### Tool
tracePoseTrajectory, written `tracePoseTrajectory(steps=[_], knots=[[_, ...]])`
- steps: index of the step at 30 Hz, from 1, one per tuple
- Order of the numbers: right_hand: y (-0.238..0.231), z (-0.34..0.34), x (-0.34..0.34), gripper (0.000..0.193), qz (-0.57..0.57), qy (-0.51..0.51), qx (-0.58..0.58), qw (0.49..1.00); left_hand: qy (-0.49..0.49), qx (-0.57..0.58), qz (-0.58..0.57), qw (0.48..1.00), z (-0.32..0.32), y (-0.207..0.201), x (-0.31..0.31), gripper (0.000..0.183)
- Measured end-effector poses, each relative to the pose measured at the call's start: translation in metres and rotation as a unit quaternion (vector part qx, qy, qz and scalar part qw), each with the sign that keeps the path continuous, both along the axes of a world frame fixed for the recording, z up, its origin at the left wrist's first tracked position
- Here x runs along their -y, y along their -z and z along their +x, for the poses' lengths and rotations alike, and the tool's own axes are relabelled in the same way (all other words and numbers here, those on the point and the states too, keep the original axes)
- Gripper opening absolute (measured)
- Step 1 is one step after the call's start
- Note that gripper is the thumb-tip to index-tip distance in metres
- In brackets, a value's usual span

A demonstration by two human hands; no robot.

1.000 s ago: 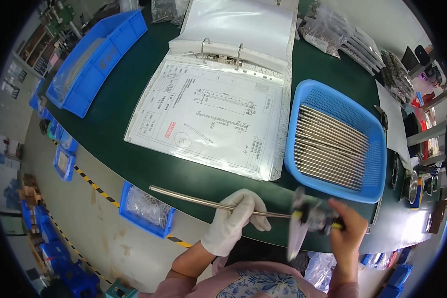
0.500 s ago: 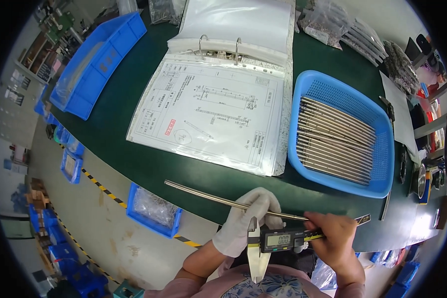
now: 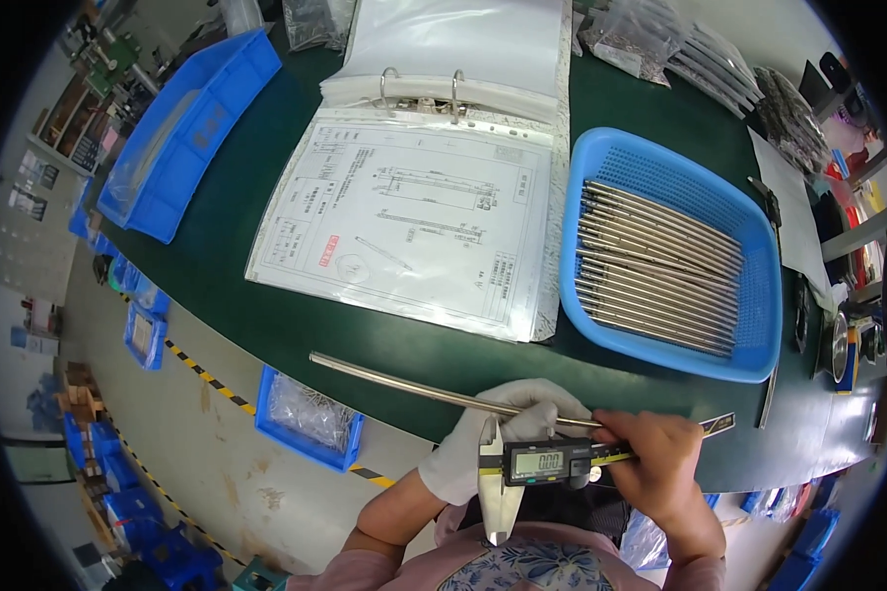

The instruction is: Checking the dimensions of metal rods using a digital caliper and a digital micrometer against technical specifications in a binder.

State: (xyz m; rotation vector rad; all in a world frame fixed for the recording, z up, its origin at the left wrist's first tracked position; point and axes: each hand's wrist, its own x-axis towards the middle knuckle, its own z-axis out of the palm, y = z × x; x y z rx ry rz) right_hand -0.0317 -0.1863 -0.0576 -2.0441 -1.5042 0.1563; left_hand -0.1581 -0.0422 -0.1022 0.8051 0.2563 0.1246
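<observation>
A thin metal rod (image 3: 394, 382) slants across in front of me, its left end over the table's edge. My left hand (image 3: 453, 455), in a white glove, is closed around the rod toward its right part. My bare right hand (image 3: 665, 461) grips the beam of a digital caliper (image 3: 552, 463), and its thumb and forefinger reach the rod's right end. The caliper's jaws look closed, with nothing between them, and its long jaws point down toward my body. Some of my right fingers are hidden behind the caliper.
An open ring binder (image 3: 414, 227) with a technical drawing lies on the green table (image 3: 266, 295). To its right, a blue basket (image 3: 675, 364) holds several metal rods. A long blue bin (image 3: 192, 138) stands at the left, and bagged parts (image 3: 715, 64) lie at the back right.
The gloved fingers have stretched further along the rod toward my right hand. The caliper has shifted slightly left. The binder and basket appear a little further left as the view moved.
</observation>
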Motion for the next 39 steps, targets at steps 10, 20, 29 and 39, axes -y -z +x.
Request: tracePoseTrajectory(steps=[10,20,29,39], knots=[[-0.003,0.013,0.045,0.038,-0.059,0.050,-0.026,0.997,-0.116,0.004,-0.017,0.993,0.001,0.010,-0.008,0.031],[0.011,0.015,0.056,0.037,-0.026,0.035,0.036,0.998,-0.168,0.036,0.002,0.985,0.003,0.015,-0.004,0.032],[0.013,0.015,0.052,0.037,-0.018,0.032,0.047,0.998,-0.195,-0.011,0.028,0.980,0.007,0.008,0.002,0.034],[0.014,0.017,0.050,0.037,-0.001,0.025,0.057,0.998,-0.194,-0.016,0.018,0.981,0.007,0.007,0.002,0.034]])
